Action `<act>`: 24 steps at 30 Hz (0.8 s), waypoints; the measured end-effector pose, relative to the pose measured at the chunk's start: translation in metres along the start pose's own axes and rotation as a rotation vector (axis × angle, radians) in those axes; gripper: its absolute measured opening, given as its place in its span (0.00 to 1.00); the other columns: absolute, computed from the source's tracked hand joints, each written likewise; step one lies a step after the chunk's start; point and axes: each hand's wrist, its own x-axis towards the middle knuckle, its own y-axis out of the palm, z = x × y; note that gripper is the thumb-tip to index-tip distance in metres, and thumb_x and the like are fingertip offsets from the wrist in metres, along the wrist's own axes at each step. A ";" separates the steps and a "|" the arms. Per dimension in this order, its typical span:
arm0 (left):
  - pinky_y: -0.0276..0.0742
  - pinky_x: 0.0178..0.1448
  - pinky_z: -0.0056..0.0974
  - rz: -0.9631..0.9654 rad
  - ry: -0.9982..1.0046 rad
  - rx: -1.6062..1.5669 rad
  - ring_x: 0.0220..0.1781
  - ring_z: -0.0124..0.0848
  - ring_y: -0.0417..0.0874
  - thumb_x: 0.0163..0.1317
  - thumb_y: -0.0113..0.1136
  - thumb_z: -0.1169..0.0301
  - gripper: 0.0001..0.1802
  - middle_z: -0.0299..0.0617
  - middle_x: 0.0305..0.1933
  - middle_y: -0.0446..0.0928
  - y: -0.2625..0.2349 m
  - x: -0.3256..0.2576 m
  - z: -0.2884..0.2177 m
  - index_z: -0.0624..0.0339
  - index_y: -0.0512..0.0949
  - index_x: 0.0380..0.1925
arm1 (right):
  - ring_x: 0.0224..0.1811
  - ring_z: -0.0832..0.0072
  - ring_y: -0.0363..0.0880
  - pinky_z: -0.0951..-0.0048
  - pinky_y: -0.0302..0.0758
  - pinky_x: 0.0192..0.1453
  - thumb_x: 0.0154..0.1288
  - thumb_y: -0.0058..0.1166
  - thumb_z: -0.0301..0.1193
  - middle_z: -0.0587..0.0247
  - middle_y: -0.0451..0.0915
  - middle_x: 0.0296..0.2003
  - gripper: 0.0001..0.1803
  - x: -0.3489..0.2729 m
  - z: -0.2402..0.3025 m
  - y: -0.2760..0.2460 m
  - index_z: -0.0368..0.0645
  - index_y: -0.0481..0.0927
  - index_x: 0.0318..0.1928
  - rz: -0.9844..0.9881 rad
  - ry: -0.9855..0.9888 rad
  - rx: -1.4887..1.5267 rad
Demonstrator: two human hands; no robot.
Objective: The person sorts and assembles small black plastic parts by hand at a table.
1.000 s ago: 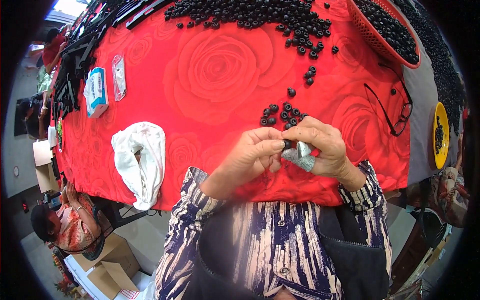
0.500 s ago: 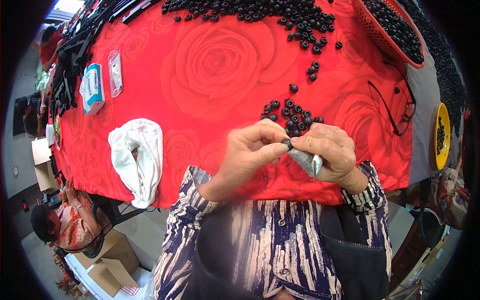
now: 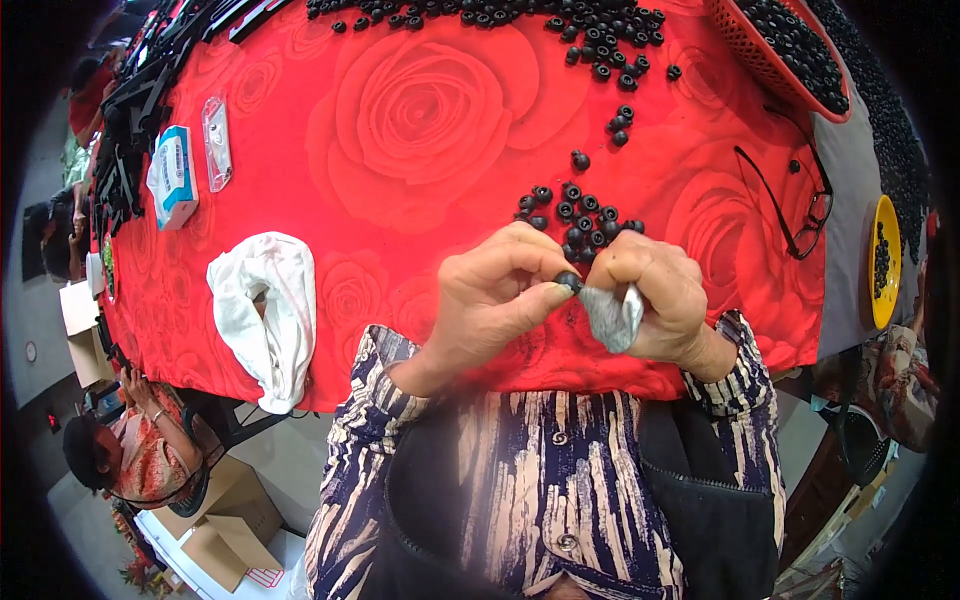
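A person's left hand point(image 3: 495, 290) pinches a small black bead point(image 3: 568, 281) right beside a grey piece point(image 3: 613, 318) gripped in the right hand point(image 3: 655, 295), above a red rose-patterned tablecloth point(image 3: 420, 110). Loose black beads point(image 3: 585, 220) cluster just beyond; a white cloth point(image 3: 285, 290) lies to the left, eyeglasses point(image 3: 797, 250) and a filled red basket point(image 3: 740, 60) to the right.

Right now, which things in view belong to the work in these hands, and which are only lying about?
Seem part of the work:
- black bead, in the left hand
- silver-grey piece, in the right hand
- probably the loose beads just beyond

Seem only lying about:
- white cloth
- blue-and-white box
- clear case
- eyeglasses
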 end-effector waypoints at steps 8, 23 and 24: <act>0.73 0.36 0.28 -0.093 -0.210 -0.406 0.34 0.24 0.75 0.56 0.57 0.83 0.07 0.44 0.39 0.73 0.002 -0.001 0.003 0.71 0.76 0.36 | 0.24 0.67 0.74 0.71 0.68 0.24 0.42 0.64 0.21 0.59 0.74 0.26 0.19 0.003 -0.003 -0.005 0.37 0.73 0.38 0.012 0.077 0.005; 0.73 0.35 0.27 -0.124 -0.408 -0.694 0.33 0.22 0.76 0.63 0.53 0.74 0.09 0.39 0.35 0.75 0.003 0.001 0.006 0.67 0.73 0.42 | 0.26 0.70 0.69 0.73 0.65 0.28 0.58 0.52 0.27 0.58 0.72 0.31 0.15 0.000 -0.015 -0.006 0.36 0.70 0.46 0.149 0.237 -0.047; 0.73 0.35 0.27 -0.125 -0.409 -0.691 0.33 0.22 0.76 0.63 0.53 0.74 0.09 0.39 0.35 0.75 0.004 0.000 0.006 0.67 0.73 0.42 | 0.26 0.70 0.69 0.73 0.65 0.28 0.58 0.52 0.27 0.58 0.72 0.31 0.15 0.000 -0.014 -0.005 0.36 0.70 0.46 0.147 0.236 -0.044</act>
